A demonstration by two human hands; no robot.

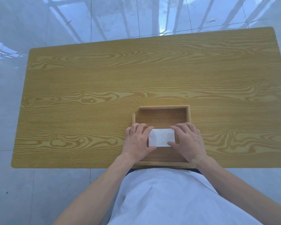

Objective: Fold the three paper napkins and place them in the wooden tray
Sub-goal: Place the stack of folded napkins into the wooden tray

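Note:
A wooden tray point(188, 114) sits at the near edge of the table, right in front of me. Inside it lies a white folded napkin stack point(161, 137), a small rectangle. I cannot tell how many napkins it holds. My left hand point(137, 141) rests on the stack's left end, fingers at the top corner and thumb at the bottom corner. On the right end my right hand point(189, 140) does the same. Both hands pinch the stack between fingers and thumb, and they cover the tray's side walls.
The tray stands on a long yellow wood-grain table point(104, 88). Glossy grey floor tiles point(39, 21) surround the table. My white shirt point(165, 197) fills the bottom of the view, against the table's near edge.

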